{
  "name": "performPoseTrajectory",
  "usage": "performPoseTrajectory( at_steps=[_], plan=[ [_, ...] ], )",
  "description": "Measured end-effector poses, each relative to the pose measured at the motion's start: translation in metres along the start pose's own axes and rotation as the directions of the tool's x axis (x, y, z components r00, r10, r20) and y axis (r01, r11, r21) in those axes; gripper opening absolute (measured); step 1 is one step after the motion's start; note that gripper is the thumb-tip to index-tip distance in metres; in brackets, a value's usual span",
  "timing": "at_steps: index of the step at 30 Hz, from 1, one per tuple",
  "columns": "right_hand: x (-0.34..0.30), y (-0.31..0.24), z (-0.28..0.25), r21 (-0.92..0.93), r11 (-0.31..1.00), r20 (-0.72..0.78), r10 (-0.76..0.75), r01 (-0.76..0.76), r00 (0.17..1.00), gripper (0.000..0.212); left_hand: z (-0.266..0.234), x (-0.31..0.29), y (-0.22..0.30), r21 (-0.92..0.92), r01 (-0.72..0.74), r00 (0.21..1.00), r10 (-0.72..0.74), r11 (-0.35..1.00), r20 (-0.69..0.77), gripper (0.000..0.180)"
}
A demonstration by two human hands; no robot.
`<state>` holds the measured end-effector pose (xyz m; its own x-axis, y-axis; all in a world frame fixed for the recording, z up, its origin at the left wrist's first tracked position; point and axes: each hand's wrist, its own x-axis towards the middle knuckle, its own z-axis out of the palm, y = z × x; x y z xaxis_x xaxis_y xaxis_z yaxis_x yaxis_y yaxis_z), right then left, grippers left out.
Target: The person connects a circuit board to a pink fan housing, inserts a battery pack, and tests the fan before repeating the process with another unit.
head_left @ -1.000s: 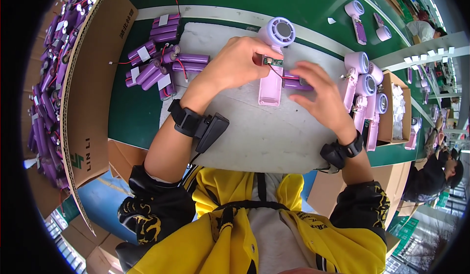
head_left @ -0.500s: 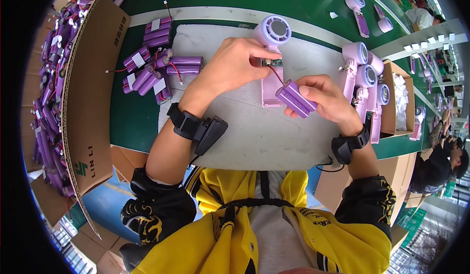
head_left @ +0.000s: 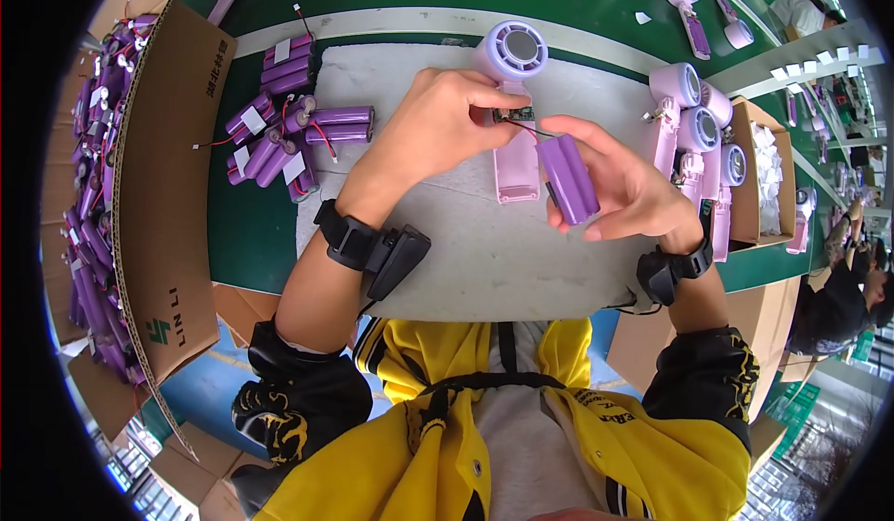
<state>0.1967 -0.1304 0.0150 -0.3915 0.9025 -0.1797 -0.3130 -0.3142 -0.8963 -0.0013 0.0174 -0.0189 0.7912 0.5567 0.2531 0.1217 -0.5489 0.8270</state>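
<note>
A lilac handheld fan (head_left: 517, 175) with a round grille head lies on the pale mat, its handle open like a trough. My left hand (head_left: 438, 122) pinches the fan near its neck, where a small green circuit board (head_left: 523, 114) shows between the fingers. In my right hand (head_left: 643, 186) is a purple battery pack (head_left: 568, 181), tilted just right of the handle. Thin red and black wires run from the pack towards the board. My right index finger reaches along the pack's upper end, by the wires. The left fingertips partly hide the wires' far end.
Several loose purple battery packs (head_left: 298, 125) lie left of the mat (head_left: 419, 260). A tall cardboard box (head_left: 172, 186) full of packs stands at far left. To the right, several lilac fans (head_left: 698, 130) lie beside a small carton (head_left: 743, 186) of white pieces. A co-worker sits farther right.
The battery pack has turned more upright in my right hand, whose index finger has stretched towards the wires. My left hand keeps its grip at the fan's neck.
</note>
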Motion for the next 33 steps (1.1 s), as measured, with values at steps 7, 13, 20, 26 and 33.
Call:
performPoseTrajectory(
  at_steps=[7,13,20,26,33],
  plan=[
    [0.000,0.004,-0.003,-0.406,0.913,-0.121,-0.108,0.050,0.987,0.092,0.001,0.001,0.007,-0.026,0.049,0.999,-0.050,0.998,-0.014,0.032],
    [0.003,0.000,-0.002,-0.770,0.623,-0.031,-0.250,0.136,0.968,0.082,0.000,0.001,0.006,0.003,0.056,0.998,-0.056,0.998,0.006,0.030],
    [0.014,0.015,0.002,-0.843,0.533,-0.125,-0.328,0.074,0.936,0.080,-0.002,0.001,0.006,0.009,0.073,0.996,-0.073,0.997,0.044,0.026],
    [0.020,0.024,-0.002,-0.892,0.439,-0.088,-0.407,0.110,0.909,0.077,-0.001,0.000,0.002,0.021,-0.017,0.999,0.016,1.000,0.040,0.027],
    [0.018,0.024,0.013,-0.949,0.290,-0.027,-0.464,0.123,0.886,0.065,-0.001,0.000,-0.004,0.075,-0.148,0.989,0.145,0.986,0.039,0.028]
  ],
)
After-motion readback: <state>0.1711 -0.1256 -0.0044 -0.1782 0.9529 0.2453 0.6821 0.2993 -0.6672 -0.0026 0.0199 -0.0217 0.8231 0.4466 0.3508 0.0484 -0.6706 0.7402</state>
